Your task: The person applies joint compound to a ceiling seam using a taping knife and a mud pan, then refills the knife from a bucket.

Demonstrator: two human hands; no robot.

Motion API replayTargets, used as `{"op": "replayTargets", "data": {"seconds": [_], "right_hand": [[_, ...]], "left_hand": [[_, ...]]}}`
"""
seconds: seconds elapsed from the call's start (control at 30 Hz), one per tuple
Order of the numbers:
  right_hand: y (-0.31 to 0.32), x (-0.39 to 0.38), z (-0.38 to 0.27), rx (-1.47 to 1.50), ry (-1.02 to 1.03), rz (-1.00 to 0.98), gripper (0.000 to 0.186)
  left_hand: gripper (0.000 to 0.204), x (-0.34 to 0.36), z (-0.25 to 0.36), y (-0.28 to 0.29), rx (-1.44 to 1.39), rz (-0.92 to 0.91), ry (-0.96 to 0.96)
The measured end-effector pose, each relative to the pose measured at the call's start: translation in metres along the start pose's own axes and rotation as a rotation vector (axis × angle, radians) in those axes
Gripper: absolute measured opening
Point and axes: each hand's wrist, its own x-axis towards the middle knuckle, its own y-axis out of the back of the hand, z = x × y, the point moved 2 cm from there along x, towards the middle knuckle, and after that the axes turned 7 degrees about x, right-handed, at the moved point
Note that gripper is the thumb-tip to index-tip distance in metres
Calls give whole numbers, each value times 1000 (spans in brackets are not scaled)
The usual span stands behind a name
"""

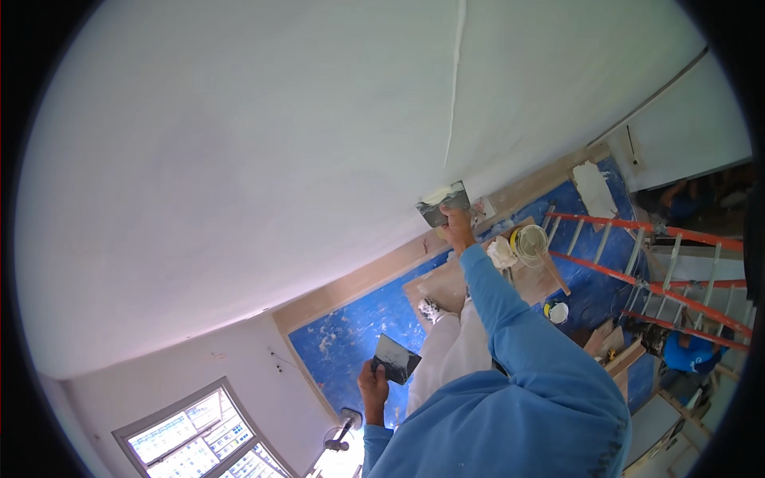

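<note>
My right hand (457,229) grips a wide dark putty knife (434,209) with pale compound along its edge, held at the white wall (239,159) just below a thin pale vertical streak (453,88). My left hand (373,386) holds a second flat blade (397,358) smeared with compound, lower and to the left, away from the wall's surface.
Below are a board (546,279) with an open bucket (528,245), and a blue floor covering (331,358). Orange ladders (645,279) stand at the right, near a person in blue (685,350). A window (187,430) is at lower left.
</note>
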Motion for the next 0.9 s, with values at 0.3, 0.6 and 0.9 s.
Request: {"op": "replayTargets", "data": {"seconds": [0.3,0.6,0.9], "right_hand": [[-47,-50,-44,48,109,-195,34],[-104,-111,-108,-80,251,-304,33],[-179,-194,-177,-157,451,-447,29]], "left_hand": [[17,16,-1,-17,4,11,-104],[16,32,2,-18,-3,22,-198],[16,47,8,-24,-6,-16,-242]]}}
